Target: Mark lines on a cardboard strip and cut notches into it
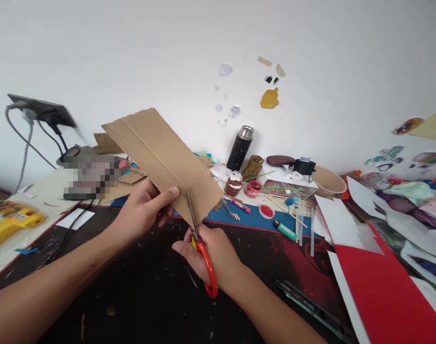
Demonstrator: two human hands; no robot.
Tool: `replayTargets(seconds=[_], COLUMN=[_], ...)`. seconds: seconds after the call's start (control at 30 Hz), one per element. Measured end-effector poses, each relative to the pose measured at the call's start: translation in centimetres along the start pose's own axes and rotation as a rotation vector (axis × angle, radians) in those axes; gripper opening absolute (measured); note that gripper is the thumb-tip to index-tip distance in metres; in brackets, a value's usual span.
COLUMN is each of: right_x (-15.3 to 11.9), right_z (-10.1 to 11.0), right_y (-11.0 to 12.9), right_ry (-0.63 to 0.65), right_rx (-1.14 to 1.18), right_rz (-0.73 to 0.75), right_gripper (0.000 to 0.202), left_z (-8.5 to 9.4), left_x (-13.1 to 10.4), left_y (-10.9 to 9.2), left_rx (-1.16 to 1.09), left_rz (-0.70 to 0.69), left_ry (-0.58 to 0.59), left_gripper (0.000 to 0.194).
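Note:
A flat piece of brown cardboard (160, 148) is held up tilted above the dark desk mat. My left hand (144, 205) grips its lower left edge, the thumb on the near face and the fingers behind. In my right hand (214, 248) is a pair of scissors (207, 267) with red-orange handles and a bit of yellow. One scissor blade lies across the near face of the cardboard at its lower end, pointing up; the other blade is hidden behind the sheet. The right fingers are partly hidden by the hand and handles.
Behind stand a black thermos (239, 148), paint jars (252, 188) and a red paint lid (266, 211). A green glue stick (285, 230) lies at right, near red card (393, 291). A yellow glue gun (17, 224) lies at left, below a power strip (42, 110) with cables.

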State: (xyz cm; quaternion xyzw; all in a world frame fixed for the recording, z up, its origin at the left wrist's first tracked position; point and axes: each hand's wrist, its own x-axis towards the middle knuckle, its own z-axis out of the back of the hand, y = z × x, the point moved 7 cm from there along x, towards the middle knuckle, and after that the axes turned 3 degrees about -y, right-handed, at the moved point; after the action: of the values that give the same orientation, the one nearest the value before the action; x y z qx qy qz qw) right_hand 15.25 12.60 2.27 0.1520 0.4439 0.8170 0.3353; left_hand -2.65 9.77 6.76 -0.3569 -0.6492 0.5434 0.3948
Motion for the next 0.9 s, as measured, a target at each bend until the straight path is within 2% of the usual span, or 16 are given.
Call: replayTargets(seconds=[0.23,0.57,0.9], right_x=[0.16,0.11,0.01], right_z=[-0.13,-0.19,-0.14], right_y=[-0.12,0.05,-0.25], right_ry=[-0.064,-0.142,-0.109], right_rx=[-0.039,-0.072,0.011], right_rz=[-0.005,0.038,0.076], right_gripper=[0.030,0.032,0.024], left_z=[-0.10,-0.12,-0.16], left_x=[-0.10,0.11,-0.24], left_y=[0.69,0.97,0.11], left_rx=[-0.039,-0.086,-0.049], left_rz=[0.047,0.060,0.029], left_ry=[-0.046,-0.093,-0.073], left_gripper=[0.046,0.044,0.039])
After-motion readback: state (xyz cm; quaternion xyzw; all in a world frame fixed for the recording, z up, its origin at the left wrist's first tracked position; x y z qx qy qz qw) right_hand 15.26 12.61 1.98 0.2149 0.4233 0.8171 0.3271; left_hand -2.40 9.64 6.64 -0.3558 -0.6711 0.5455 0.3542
